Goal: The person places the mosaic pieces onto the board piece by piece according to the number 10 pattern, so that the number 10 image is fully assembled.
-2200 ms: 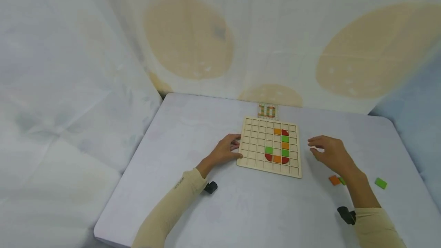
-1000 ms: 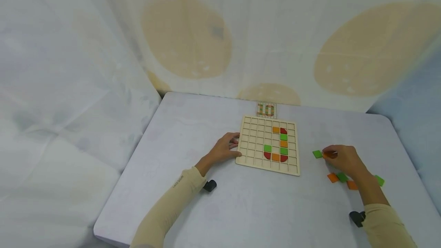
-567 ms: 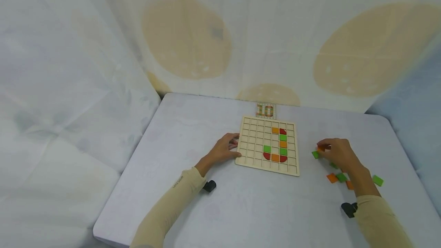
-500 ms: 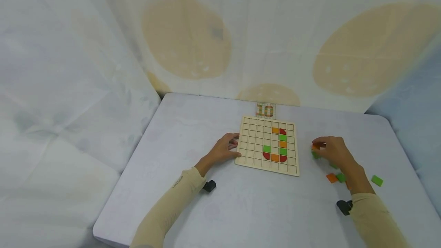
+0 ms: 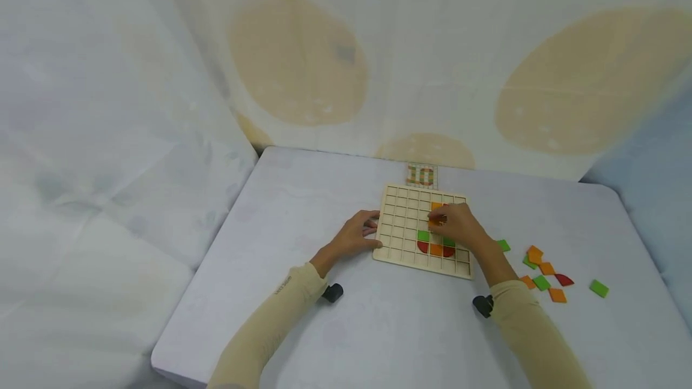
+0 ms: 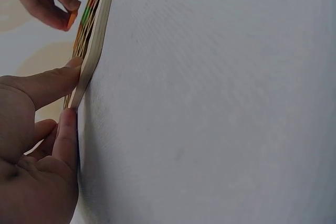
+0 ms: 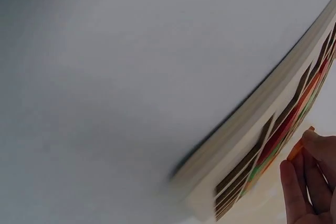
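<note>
A square wooden grid board (image 5: 400,227) lies on the table, with green, orange and red tiles set in some of its cells. My left hand (image 5: 354,236) holds its left edge; in the left wrist view the thumb (image 6: 58,82) lies on the rim and a finger sits against its side. Over the right half of the board is my right hand (image 5: 456,225), pinching an orange square tile (image 7: 297,148) between thumb and fingertips. The left wrist view shows that tile above the board surface. The hand partly hides the tiles on the board's right side.
A small pattern card (image 5: 421,176) showing a "10" lies behind the board. Right of the board are loose tiles: several orange and green squares (image 5: 542,283), a red curved one (image 5: 564,280), and a green one (image 5: 599,288) farther right. A fabric wall backs the table.
My right hand has picked up an orange tile from the pieces on the right and carried it left over the board. The left hand has stayed on the board's edge.
</note>
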{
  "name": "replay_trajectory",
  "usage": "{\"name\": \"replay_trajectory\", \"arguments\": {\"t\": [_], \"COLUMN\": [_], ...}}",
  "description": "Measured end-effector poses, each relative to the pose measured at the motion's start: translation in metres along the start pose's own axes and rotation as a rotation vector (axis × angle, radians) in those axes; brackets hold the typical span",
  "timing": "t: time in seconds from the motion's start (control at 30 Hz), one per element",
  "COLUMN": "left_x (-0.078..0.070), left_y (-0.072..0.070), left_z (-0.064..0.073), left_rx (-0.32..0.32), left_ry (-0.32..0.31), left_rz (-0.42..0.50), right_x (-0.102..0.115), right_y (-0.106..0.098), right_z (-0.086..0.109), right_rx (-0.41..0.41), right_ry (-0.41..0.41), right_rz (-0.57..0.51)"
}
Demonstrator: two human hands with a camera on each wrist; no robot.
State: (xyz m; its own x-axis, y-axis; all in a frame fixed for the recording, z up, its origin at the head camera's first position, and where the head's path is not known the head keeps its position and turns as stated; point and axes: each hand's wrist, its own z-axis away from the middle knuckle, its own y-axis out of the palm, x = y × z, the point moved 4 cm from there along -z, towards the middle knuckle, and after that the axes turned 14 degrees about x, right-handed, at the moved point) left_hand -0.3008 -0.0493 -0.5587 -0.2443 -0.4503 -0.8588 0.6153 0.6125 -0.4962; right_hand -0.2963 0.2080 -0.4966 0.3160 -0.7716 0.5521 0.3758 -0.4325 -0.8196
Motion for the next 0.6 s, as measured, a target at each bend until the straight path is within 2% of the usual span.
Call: {"name": "replay_trajectory", "arguments": {"t": [0.1,0.3,0.6], "left_x": [-0.0011,-0.0036,-0.0080], "left_y": [0.0007,0.0039,0.0037], "left_z": [-0.0011,-0.0027,-0.0009], "left_rx": [0.001,0.015,0.010], "left_ry": [0.003,0.020,0.019], "left_rz": [0.000,0.025,0.011], "right_x": [0.0073,0.0086,0.0033], "right_y": [0.0029,0.0067,0.0101], "right_z": [-0.0064,-0.0097,-0.0096], "right_rx": [0.009,0.008,0.017], "right_ry": [-0.030,-0.051,-0.038], "right_rz": [-0.019,-0.013,-0.009]}}
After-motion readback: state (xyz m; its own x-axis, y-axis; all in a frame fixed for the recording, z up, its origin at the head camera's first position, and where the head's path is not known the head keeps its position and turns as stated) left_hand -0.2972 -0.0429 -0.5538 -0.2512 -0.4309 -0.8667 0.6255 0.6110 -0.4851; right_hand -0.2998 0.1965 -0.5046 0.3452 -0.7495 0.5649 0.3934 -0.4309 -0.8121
